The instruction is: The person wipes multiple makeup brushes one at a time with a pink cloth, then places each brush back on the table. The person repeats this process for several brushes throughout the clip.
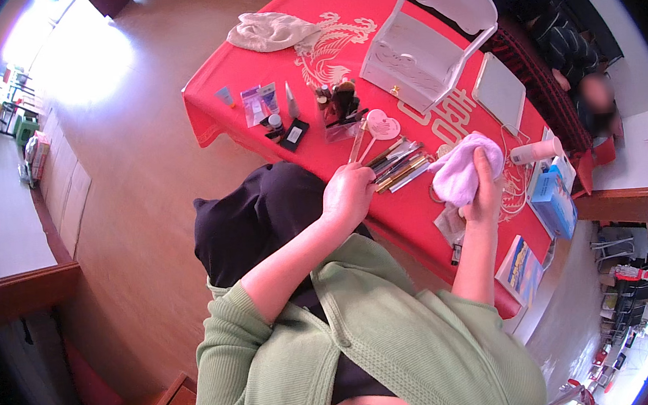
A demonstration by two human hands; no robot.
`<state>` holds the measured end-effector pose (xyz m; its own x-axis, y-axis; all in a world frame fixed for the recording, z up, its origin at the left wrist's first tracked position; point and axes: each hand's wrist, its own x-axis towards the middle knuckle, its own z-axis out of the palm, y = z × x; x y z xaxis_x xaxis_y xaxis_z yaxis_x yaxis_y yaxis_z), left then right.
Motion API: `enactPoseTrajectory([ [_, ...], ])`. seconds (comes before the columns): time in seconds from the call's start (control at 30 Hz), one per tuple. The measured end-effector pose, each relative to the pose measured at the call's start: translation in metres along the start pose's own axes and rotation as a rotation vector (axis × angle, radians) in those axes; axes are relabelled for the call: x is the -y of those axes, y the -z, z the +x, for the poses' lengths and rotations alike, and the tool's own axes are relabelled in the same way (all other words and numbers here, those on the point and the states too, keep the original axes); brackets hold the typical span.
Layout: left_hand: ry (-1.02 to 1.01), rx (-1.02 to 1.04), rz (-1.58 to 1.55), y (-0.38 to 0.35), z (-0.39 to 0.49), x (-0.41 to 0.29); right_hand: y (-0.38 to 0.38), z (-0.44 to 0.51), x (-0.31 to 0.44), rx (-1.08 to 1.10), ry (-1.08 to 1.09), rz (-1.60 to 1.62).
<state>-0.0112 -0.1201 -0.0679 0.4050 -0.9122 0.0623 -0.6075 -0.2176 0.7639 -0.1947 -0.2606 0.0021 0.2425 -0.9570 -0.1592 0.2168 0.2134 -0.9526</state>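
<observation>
My right hand [480,193] grips a bunched lilac cloth [461,174] above the red tablecloth [405,219]. At the near edge of the table my left hand [349,195] has curled fingers, beside a row of makeup brushes [401,165]; whether it holds anything is hidden. A clear narrow stick [358,141] and the handle of a pink heart-shaped paddle [383,125] reach towards that hand. Beyond them stands a clear holder [339,110] full of dark brushes and cosmetics. A black flat case [294,134] and several tubes and small jars lie left of it.
A white carved vanity box [412,58] with a raised panel stands at the back. A crumpled pale cloth [273,31] lies at the far left. On the right are a silver flat case [499,93], a pink bottle [536,151], cables and a blue box [553,204]. Another person sits beyond.
</observation>
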Motion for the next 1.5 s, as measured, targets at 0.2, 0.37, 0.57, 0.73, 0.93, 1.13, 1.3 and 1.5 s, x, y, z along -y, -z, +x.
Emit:
enactPoseTrajectory([
  [0.2, -0.012, 0.112, 0.185, -0.032, 0.024, 0.009, -0.002, -0.007, -0.016, 0.048, -0.050, 0.050],
  [0.37, -0.060, 0.058, 0.162, -0.022, 0.026, 0.003, -0.002, -0.005, -0.030, 0.119, -0.114, 0.080],
  [0.57, -0.223, -0.397, 0.041, 0.024, 0.041, -0.009, -0.010, -0.001, -0.042, 0.137, -0.120, 0.061],
  [0.73, -0.093, -0.393, 0.040, 0.053, 0.061, -0.003, -0.020, -0.007, -0.040, 0.198, -0.140, 0.076],
  [0.93, 0.009, -0.221, 0.305, 0.061, 0.069, -0.008, -0.017, -0.008, -0.048, 0.222, -0.149, 0.084],
  [1.13, -0.012, -0.090, 0.508, 0.063, 0.082, -0.005, -0.020, -0.013, -0.049, 0.210, -0.190, 0.074],
  [1.3, 0.154, 0.097, 0.624, 0.066, 0.093, -0.024, -0.020, -0.015, -0.055, 0.246, -0.216, 0.072],
  [1.5, 0.222, 0.142, 0.575, 0.066, 0.102, -0.018, -0.027, -0.023, -0.052, 0.280, -0.233, 0.064],
])
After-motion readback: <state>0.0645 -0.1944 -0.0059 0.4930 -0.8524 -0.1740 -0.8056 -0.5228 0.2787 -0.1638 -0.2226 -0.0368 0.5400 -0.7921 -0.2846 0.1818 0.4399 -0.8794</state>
